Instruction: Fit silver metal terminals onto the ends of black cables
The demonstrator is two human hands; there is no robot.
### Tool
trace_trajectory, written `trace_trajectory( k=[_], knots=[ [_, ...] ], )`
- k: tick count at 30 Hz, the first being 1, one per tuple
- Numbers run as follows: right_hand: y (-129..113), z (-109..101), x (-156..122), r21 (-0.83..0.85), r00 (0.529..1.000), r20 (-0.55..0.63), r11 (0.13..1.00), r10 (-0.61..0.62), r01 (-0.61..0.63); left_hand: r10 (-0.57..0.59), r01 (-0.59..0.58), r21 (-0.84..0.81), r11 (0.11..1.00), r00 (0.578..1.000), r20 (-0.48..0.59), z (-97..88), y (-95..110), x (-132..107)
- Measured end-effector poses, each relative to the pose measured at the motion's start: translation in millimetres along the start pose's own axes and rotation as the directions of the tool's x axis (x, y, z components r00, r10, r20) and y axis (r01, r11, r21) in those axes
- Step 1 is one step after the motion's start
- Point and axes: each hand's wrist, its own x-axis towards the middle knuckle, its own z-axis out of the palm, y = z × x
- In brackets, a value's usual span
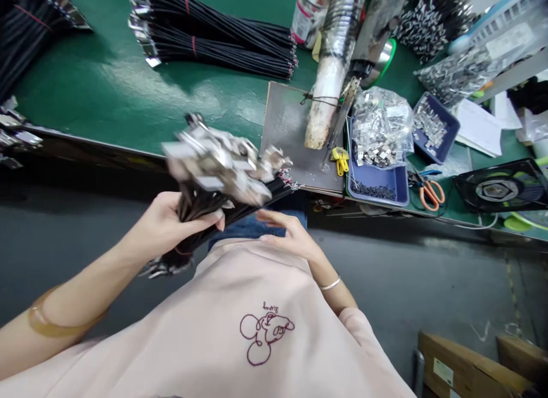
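Note:
My left hand (175, 224) is wrapped round a bundle of black cables (199, 201) in front of my lap. White and silver connector ends (222, 158) fan out above that hand, blurred by motion. Beneath it lies another cable bundle (244, 214), tied with a red band, its stripped wire ends pointing toward the bench. My right hand (291, 235) is by my lap with its fingers stretched out and nothing in them. Its fingertips are close to the lower bundle; whether they touch it I cannot tell.
Tied black cable bundles (222, 35) lie on the green bench (98, 115). A grey board (286, 129) sits at its front edge beneath a wrapped tube (327, 84). Rightward are a blue tray (400, 184), orange-handled scissors (432, 195) and a black fan (499, 188).

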Motion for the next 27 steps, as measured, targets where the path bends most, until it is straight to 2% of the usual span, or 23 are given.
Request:
trace_trajectory(
  k=[1, 3, 5, 9, 12, 14, 17, 20, 21, 23, 24, 27],
  knots=[
    [0.1, 7.9, 8.8, 0.101, 1.0, -0.012, 0.995, -0.02, 0.022, -0.057, 0.06, -0.057, 0.997, 0.997, 0.05, 3.6, -3.2, -1.1],
    [-5.0, 21.4, 25.2, 0.287, 0.997, -0.032, 0.955, -0.075, 0.081, -0.068, 0.077, -0.256, 0.964, 0.997, 0.044, 12.9, -10.3, -0.9],
    [-15.1, 30.8, 39.1, 0.402, 0.992, -0.073, 0.907, -0.107, 0.128, -0.087, 0.096, -0.34, 0.936, 0.995, 0.041, 23.1, -17.5, 0.3],
    [-33.5, 39.6, 55.8, 0.444, 0.971, -0.241, 0.889, -0.002, 0.112, -0.119, 0.101, -0.394, 0.914, 0.993, -0.021, 39.3, -25.1, 2.6],
    [-33.5, 38.5, 53.1, 0.455, 0.957, -0.289, 0.883, 0.027, 0.112, -0.172, 0.107, -0.502, 0.858, 0.981, -0.085, 40.5, -21.3, 5.7],
    [-28.0, 34.5, 40.4, 0.461, 0.96, -0.278, 0.88, 0.023, 0.112, -0.24, 0.107, -0.587, 0.802, 0.959, -0.154, 30.4, -16.6, 7.8],
    [-19.6, 27.5, 8.1, 0.429, 0.971, -0.232, 0.901, 0.047, 0.059, -0.314, 0.045, -0.679, 0.732, 0.908, -0.278, -1.6, -13.1, 8.4],
    [-17.4, 26.9, -20.5, 0.355, 0.979, -0.201, 0.934, 0.026, 0.047, -0.287, -0.092, -0.662, 0.744, 0.851, -0.44, -38.5, -17.5, 7.7],
    [-18.2, 28.6, -24.9, 0.345, 0.979, -0.205, 0.937, 0.019, 0.054, -0.276, -0.087, -0.632, 0.77, 0.848, -0.453, -48.8, -19.8, 8.5],
    [-21.2, 33.9, -24.2, 0.383, 0.974, -0.225, 0.921, 0.018, 0.072, -0.181, -0.09, -0.469, 0.879, 0.845, -0.503, -65.4, -22.4, 13.8],
    [-23.1, 36.6, -19.6, 0.429, 0.971, -0.239, 0.899, 0.022, 0.085, -0.135, -0.07, -0.409, 0.91, 0.882, -0.451, -71.9, -21.4, 18.9],
    [-30.1, 41.3, 3.6, 0.603, 0.961, -0.269, 0.79, 0.067, 0.114, 0.089, -0.144, -0.152, 0.978, 0.943, -0.321, -83.8, -2.6, 46.6]
  ],
)
